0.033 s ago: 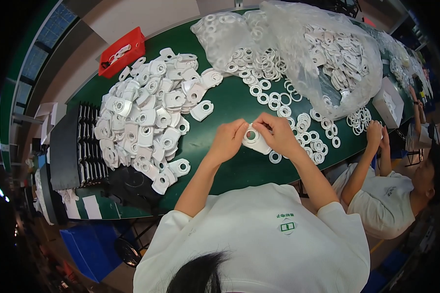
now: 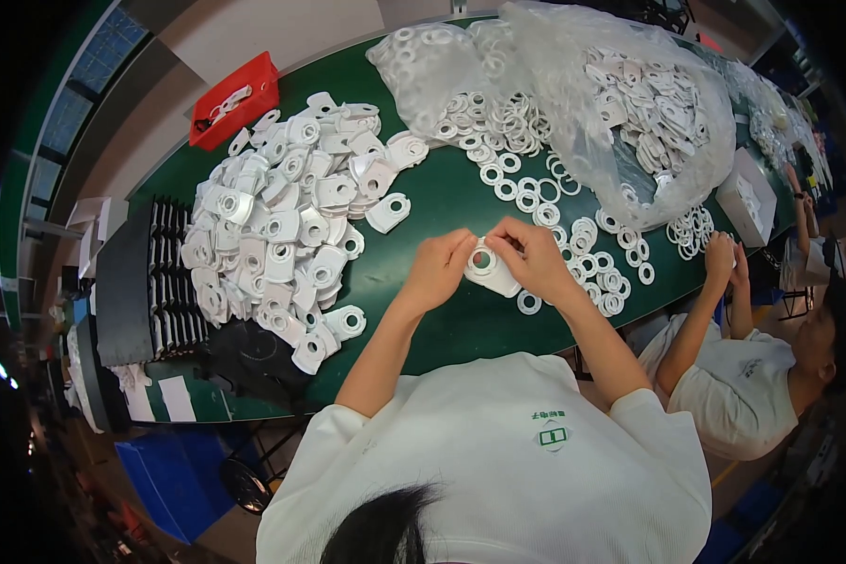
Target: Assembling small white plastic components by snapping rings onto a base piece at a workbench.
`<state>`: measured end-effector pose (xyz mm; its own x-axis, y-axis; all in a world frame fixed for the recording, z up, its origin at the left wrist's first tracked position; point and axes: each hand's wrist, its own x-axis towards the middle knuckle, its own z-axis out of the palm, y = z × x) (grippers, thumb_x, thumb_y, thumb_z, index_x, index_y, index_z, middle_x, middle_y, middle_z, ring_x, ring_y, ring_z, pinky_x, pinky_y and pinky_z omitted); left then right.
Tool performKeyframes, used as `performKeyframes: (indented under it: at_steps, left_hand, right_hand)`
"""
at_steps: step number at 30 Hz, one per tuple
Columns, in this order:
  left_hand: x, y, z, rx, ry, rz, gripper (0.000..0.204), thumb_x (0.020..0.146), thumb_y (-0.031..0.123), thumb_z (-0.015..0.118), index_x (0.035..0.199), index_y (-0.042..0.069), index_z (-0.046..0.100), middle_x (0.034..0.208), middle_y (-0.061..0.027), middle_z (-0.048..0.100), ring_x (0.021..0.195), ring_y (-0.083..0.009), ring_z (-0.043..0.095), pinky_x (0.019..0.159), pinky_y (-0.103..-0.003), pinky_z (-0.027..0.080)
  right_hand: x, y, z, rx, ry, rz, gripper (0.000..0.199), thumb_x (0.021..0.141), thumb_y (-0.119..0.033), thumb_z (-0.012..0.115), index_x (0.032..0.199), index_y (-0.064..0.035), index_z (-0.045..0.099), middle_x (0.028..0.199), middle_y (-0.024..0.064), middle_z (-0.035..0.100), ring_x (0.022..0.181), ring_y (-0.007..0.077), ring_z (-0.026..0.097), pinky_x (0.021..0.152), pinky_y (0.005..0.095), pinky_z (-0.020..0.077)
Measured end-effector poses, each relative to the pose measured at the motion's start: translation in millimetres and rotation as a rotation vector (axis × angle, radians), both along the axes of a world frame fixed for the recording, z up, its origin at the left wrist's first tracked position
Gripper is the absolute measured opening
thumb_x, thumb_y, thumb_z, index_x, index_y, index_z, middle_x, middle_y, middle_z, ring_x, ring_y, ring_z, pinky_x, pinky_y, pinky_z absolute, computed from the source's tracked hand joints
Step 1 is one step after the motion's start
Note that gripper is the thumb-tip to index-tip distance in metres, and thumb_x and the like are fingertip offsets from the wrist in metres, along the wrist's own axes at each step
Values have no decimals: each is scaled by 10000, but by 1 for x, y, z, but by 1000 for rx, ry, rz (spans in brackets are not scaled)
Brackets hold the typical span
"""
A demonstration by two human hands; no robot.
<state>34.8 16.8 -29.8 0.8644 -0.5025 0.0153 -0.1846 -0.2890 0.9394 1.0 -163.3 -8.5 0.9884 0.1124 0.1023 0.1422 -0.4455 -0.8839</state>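
Observation:
Between both hands, over the green table, is a flat white plastic part point(image 2: 494, 276) with a round ringed hole at one end. My left hand point(image 2: 439, 268) pinches its left edge. The fingers of my right hand point(image 2: 538, 260) are closed on its upper right side, thumb beside the hole. Whether a separate ring sits around the hole, I cannot tell. To the left lies a large heap of similar white plastic parts point(image 2: 279, 226). Loose white rings point(image 2: 527, 200) are scattered just beyond and to the right of my right hand.
A red bin point(image 2: 238, 97) stands at the table's far left, with black stacked trays point(image 2: 150, 282) nearer. Clear plastic bags point(image 2: 573, 56) of white parts lie at the back. At the right, a co-worker's hands point(image 2: 722, 256) are near a white box point(image 2: 748, 197).

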Motion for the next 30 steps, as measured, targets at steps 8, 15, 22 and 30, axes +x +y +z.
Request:
performKeyframes:
  at_steps: [8, 15, 22, 30]
  left_hand:
    - [-26, -30, -2, -389, 229, 323, 229, 903, 113, 548, 1104, 20, 490, 960, -53, 612, 774, -92, 588, 577, -225, 466]
    - [-27, -24, -13, -95, -68, 287, 373, 851, 38, 596, 1206, 27, 485, 981, -61, 623, 764, -95, 594, 595, -215, 467]
    - [-13, 13, -14, -152, 425, 95, 427, 868, 100, 580, 1281, 56, 479, 923, -23, 622, 670, -69, 534, 555, -214, 432]
    - [50, 96, -25, 179, 77, 303, 442, 857, 246, 601, 1188, -37, 526, 798, -84, 622, 660, -136, 553, 607, -288, 456]
  right_hand:
    - [13, 17, -32, 801, 194, -291, 150, 907, -140, 577, 940, 6, 581, 761, 25, 628, 625, 41, 542, 553, 188, 420]
    - [14, 21, -39, 533, 140, -306, 261, 765, -157, 746, 851, -13, 546, 725, 37, 621, 614, 64, 568, 533, 200, 446]
    - [13, 0, -34, 256, 203, -59, 186, 822, -153, 676, 873, 25, 658, 748, 101, 676, 622, 131, 626, 584, 249, 490]
    - [23, -10, -37, -27, 107, -3, 214, 888, -178, 563, 878, 12, 660, 722, 77, 649, 605, 126, 581, 568, 243, 453]
